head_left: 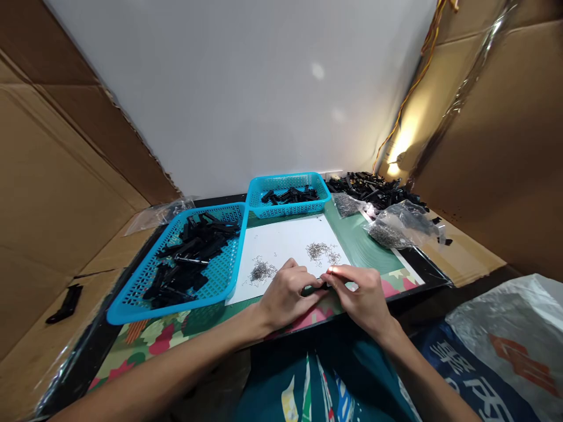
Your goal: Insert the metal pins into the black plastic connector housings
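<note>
My left hand [292,291] is closed around a small black plastic part [311,289], most of which its fingers hide. Pinched finger against thumb, my right hand [358,291] meets the left fingertips at that part; whatever tiny thing it grips is too small to make out. Just beyond the hands a white sheet [285,234] lies on the table. On it are two loose heaps of tiny metal pieces, a darker heap [261,270] at the left and a lighter heap [321,252] at the right.
A large blue basket [237,266] of black plastic parts stands at the left, a smaller blue basket [288,210] behind the sheet. Black parts [373,189] are piled at the back right, near clear bags [391,228] of metal pieces. Cardboard walls [497,129] flank the table.
</note>
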Demonstrator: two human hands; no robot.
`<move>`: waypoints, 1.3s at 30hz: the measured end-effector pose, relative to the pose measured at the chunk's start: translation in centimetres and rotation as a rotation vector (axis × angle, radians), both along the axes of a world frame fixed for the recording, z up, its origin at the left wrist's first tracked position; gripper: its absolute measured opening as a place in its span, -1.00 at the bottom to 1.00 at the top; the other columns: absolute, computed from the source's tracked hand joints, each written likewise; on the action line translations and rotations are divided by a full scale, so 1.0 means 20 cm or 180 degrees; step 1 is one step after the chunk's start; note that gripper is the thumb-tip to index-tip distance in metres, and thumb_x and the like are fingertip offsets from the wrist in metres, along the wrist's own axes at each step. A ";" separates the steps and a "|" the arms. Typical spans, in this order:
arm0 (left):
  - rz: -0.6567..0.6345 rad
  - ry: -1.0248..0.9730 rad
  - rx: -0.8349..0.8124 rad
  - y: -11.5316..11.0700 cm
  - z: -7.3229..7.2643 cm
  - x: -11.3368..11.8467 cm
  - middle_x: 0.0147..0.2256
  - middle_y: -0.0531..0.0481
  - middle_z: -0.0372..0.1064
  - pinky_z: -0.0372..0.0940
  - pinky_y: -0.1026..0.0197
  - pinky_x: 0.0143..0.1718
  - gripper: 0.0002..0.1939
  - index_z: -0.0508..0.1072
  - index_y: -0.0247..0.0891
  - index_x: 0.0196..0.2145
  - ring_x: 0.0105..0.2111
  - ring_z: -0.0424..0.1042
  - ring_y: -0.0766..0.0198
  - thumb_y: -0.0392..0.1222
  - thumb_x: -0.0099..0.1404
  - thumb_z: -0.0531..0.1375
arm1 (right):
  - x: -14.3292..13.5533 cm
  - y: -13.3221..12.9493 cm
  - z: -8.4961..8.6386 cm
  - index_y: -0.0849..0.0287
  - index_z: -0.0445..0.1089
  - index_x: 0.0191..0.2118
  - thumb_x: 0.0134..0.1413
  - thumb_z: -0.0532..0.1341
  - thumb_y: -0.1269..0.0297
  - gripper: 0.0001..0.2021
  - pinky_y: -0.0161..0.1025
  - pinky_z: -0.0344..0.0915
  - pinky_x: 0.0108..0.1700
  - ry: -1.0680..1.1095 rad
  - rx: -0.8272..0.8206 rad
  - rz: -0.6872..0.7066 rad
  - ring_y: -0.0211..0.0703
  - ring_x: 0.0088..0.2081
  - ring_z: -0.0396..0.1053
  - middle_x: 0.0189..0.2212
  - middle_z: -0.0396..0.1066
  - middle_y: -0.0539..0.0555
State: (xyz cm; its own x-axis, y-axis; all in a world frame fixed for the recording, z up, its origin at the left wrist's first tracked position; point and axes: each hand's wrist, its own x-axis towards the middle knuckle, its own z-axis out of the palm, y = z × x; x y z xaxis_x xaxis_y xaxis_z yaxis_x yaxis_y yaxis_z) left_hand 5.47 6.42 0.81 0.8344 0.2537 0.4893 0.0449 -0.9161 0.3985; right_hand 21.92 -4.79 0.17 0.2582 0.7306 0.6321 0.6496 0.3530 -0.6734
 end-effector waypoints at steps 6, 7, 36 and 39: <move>0.0059 0.0050 0.0010 0.01 0.00 0.00 -0.49 0.06 0.49 0.14 0.14 -0.26 -0.82 0.52 -0.26 -0.36 -0.52 0.37 0.32 -0.18 0.42 0.27 | -0.02 0.01 -0.05 0.13 0.57 -0.32 0.34 0.27 0.30 -0.83 -0.26 0.42 -0.37 0.0019 0.0183 -0.0227 -0.13 -0.46 0.55 -0.41 0.63 0.11; 0.0071 0.0044 0.0006 0.01 0.00 0.00 -0.49 0.06 0.50 0.15 0.14 -0.26 -0.83 0.52 -0.26 -0.36 -0.52 0.36 0.32 -0.19 0.42 0.27 | -0.02 0.01 -0.05 0.13 0.57 -0.31 0.34 0.27 0.29 -0.82 -0.26 0.42 -0.37 -0.0004 0.0189 -0.0248 -0.13 -0.46 0.55 -0.41 0.63 0.11; 0.0229 -0.0048 -0.0386 0.02 0.00 0.02 -0.49 0.10 0.49 0.19 0.16 -0.27 -0.87 0.53 -0.25 -0.41 -0.53 0.35 0.34 -0.30 0.30 0.35 | -0.08 0.04 -0.09 0.18 0.50 -0.39 0.36 0.24 0.37 -0.77 -0.35 0.31 -0.43 0.0038 0.0430 -0.0629 -0.25 -0.53 0.46 -0.47 0.57 0.07; 0.0256 -0.0077 -0.0377 0.01 0.01 0.02 -0.50 0.11 0.49 0.19 0.17 -0.30 -0.90 0.56 -0.24 -0.40 -0.53 0.33 0.34 -0.31 0.27 0.38 | -0.07 0.03 -0.08 0.18 0.50 -0.37 0.35 0.24 0.32 -0.78 -0.35 0.36 -0.39 0.0648 0.0214 -0.0494 -0.22 -0.48 0.50 -0.47 0.57 0.05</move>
